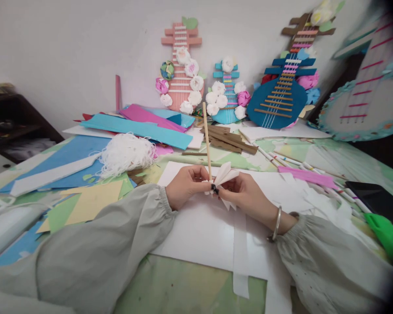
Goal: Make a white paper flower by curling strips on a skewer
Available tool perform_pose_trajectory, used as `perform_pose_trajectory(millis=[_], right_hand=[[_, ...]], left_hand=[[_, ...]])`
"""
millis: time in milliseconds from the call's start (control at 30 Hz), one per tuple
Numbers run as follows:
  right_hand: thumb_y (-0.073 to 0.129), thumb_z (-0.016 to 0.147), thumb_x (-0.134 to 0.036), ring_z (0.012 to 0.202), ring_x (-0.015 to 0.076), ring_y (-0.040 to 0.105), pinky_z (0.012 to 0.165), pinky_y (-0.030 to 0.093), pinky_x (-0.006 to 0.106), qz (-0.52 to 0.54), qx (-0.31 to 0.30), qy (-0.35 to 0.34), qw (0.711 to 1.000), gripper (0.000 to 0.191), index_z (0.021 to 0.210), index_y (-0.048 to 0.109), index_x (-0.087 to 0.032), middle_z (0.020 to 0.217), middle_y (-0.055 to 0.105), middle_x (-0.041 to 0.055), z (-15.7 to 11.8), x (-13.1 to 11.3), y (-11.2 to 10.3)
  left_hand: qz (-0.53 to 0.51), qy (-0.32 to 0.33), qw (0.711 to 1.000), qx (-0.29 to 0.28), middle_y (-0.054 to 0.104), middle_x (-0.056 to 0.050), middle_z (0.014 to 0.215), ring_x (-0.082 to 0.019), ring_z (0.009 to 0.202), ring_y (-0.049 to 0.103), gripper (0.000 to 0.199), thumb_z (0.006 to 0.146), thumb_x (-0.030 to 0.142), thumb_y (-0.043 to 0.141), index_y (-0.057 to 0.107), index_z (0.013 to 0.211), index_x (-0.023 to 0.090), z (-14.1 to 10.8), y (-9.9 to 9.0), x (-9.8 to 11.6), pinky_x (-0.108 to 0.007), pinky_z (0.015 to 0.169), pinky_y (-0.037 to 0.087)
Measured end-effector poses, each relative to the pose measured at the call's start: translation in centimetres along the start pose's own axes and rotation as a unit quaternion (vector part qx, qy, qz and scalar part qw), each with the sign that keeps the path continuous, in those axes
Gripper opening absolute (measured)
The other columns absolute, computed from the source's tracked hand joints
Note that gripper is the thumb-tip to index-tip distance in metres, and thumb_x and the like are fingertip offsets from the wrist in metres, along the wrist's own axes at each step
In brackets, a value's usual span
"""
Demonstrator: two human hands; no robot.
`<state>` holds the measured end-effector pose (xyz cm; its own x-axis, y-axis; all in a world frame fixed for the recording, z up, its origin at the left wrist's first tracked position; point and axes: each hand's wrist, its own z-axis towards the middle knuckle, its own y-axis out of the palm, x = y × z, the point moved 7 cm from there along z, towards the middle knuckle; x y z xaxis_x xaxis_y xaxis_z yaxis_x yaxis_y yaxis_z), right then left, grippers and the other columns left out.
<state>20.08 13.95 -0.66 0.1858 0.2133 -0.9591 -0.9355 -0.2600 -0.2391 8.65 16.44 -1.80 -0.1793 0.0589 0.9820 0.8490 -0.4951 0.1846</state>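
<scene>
Grey sleeves [81, 257] lay nearest; beyond, we saw a wooden stick [206, 141] upright above a white sheet [196, 235] — fingers of the left hand [186, 186] pinched its lower end, those of the right hand [246, 192] gripped folded white paper [227, 174] beside it. White string [127, 156] sat farther back on the tabletop [170, 283].

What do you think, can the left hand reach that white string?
Probably yes, once free: the left hand holds the wooden stick near its base, but nothing tall appears between it and the white string.

The hands [189, 185] hide the lower end of the wooden stick [207, 141], and the right edge crops a pale lute [368, 98].
</scene>
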Motion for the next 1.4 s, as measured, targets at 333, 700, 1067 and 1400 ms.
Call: perform_pose_trajectory(millis=[333, 700, 1067, 1400], right_hand=[[0.065, 0.068, -0.018, 0.069, 0.0136, 0.058, 0.067, 0.049, 0.028, 0.008, 0.01, -0.034, 0.999, 0.014, 0.08, 0.058, -0.018, 0.078, 0.063, 0.001, 0.1, 0.3, -0.1], [0.07, 0.068, -0.029, 0.077, 0.0143, 0.057, 0.07, 0.046, 0.027, 0.058, -0.008, -0.006, 0.998, 0.023, 0.081, 0.058, -0.016, 0.084, 0.062, 0.003, 0.2, -0.1, -0.4], [0.064, 0.068, -0.025, 0.059, 0.0073, 0.045, 0.05, 0.031, 0.02, 0.015, 0.034, 0.047, 0.998, 0.019, 0.084, 0.058, -0.016, 0.078, 0.059, -0.0001, 0.0, -0.4, -1.4], [0.06, 0.068, -0.024, 0.058, 0.0086, 0.046, 0.05, 0.031, 0.02, -0.002, 0.048, 0.061, 0.997, 0.021, 0.088, 0.061, -0.019, 0.075, 0.059, -0.0012, -0.3, 0.1, -1.8]], left_hand=[[-0.008, -0.014, 1.0, 0.009, 0.062, 0.001, 0.064, -0.009, 0.055, 0.057, 0.022, 0.059, 0.015, 0.075, 0.053, 0.064, 0.012, 0.0, 0.1, -0.1, -0.024, 0.057, 0.044], [-0.047, -0.01, 0.999, 0.015, 0.065, -0.001, 0.067, -0.011, 0.063, 0.063, 0.019, 0.065, 0.02, 0.074, 0.06, 0.073, 0.011, 0.1, 0.0, -0.3, -0.024, 0.062, 0.052], [-0.061, 0.0, 0.996, 0.068, 0.063, 0.002, 0.059, -0.009, 0.056, 0.06, 0.024, 0.061, 0.019, 0.078, 0.055, 0.064, 0.012, 0.1, -0.9, -0.5, -0.022, 0.057, 0.05], [-0.05, -0.007, 0.996, 0.077, 0.064, 0.0, 0.06, -0.01, 0.058, 0.06, 0.022, 0.058, 0.021, 0.079, 0.064, 0.07, 0.011, 0.0, -0.8, -0.4, -0.021, 0.059, 0.047]])
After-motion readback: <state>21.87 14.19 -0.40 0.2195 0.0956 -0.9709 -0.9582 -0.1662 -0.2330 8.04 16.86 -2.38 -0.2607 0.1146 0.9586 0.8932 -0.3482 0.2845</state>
